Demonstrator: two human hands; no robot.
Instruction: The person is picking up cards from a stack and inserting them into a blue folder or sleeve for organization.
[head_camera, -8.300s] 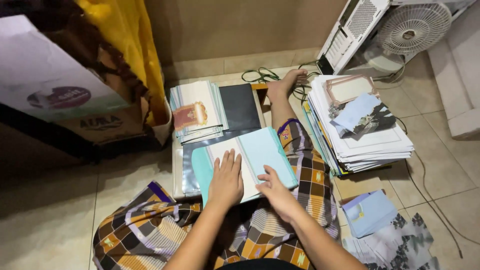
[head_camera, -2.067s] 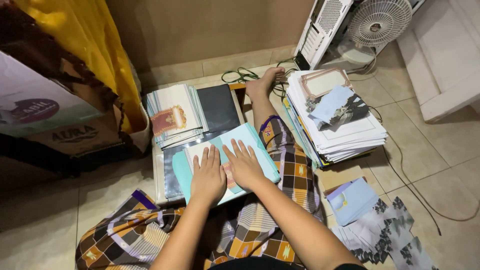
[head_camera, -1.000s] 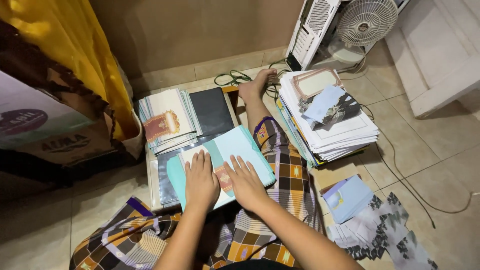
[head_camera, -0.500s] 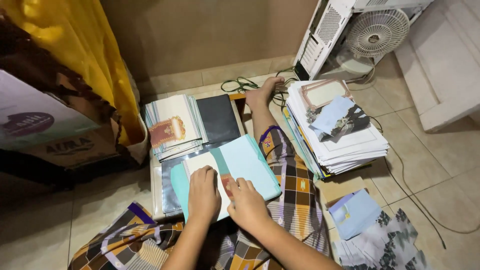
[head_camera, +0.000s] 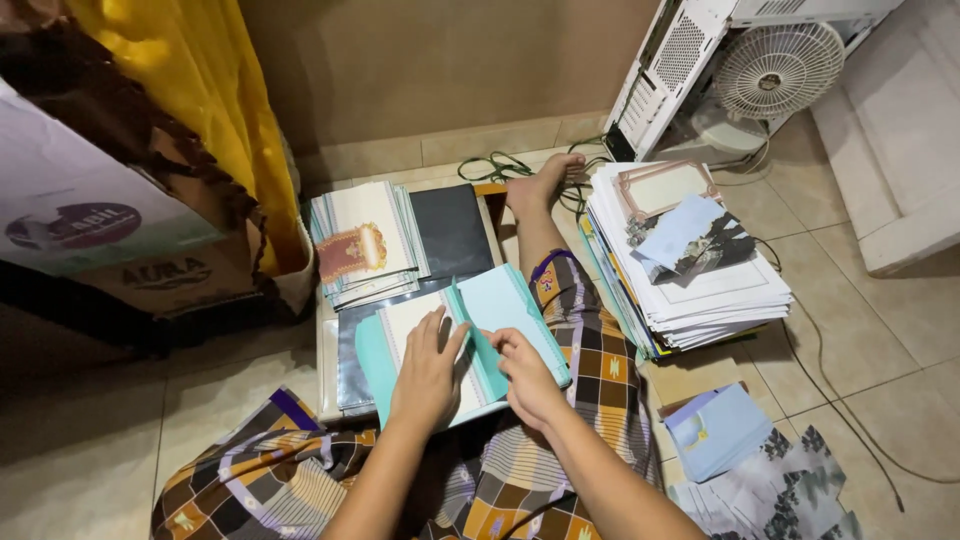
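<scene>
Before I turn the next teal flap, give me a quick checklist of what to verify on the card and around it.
1. Left hand flat on the white inner card: ok.
2. Right hand fingertips on the teal paper folder: ok.
3. Folder resting on the dark plastic sheet: ok.
4. Stack of finished cream cards within reach: ok.
5. Tall white paper pile squared up: not ok, loose sheets on top.
6. Flap crease aligned: cannot tell.

Home room, floor-level work spot: tiled floor (head_camera: 880, 340), yellow curtain (head_camera: 215, 110), electric fan (head_camera: 775, 70), cardboard boxes (head_camera: 90, 215), paper stacks (head_camera: 690, 270).
</scene>
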